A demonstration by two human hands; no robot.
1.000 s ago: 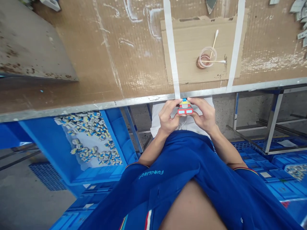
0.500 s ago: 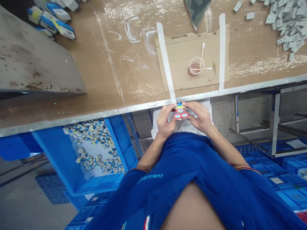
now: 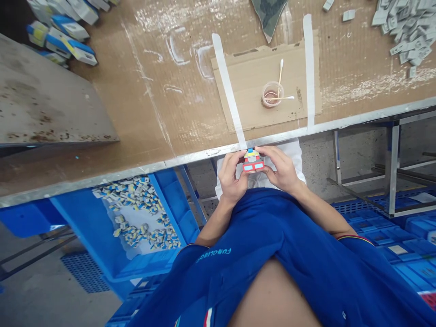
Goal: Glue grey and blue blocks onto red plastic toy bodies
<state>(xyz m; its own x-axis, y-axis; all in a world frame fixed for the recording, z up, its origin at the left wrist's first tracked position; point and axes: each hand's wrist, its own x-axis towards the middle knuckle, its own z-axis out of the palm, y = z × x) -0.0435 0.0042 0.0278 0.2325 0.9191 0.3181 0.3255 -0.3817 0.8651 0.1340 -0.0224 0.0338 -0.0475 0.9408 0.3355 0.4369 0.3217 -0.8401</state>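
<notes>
A small toy piece [image 3: 253,161], red at the base with pale blue panels and grey, yellow and blue above, is held just off the table's front edge. My left hand [image 3: 234,176] pinches its left side between thumb and fingers. On the other side my right hand [image 3: 281,167] grips it the same way. Beyond the hands, a clear plastic cup [image 3: 271,95] with a little reddish-brown liquid stands on a cardboard sheet [image 3: 248,109]. One cotton swab [image 3: 285,98] lies across the cup, and a second swab [image 3: 281,70] leans at its far side.
White tape strips [image 3: 227,86] run over the cardboard. Small grey parts [image 3: 408,32] are heaped at the far right of the table [image 3: 150,113]. Left stands a stained box [image 3: 51,100] near blue, white and yellow parts [image 3: 64,36]. Below, a blue crate [image 3: 81,227] holds many similar pieces.
The view has shifted slightly, so the table's contents sit a little further left. Both hands keep the toy piece in the same grip.
</notes>
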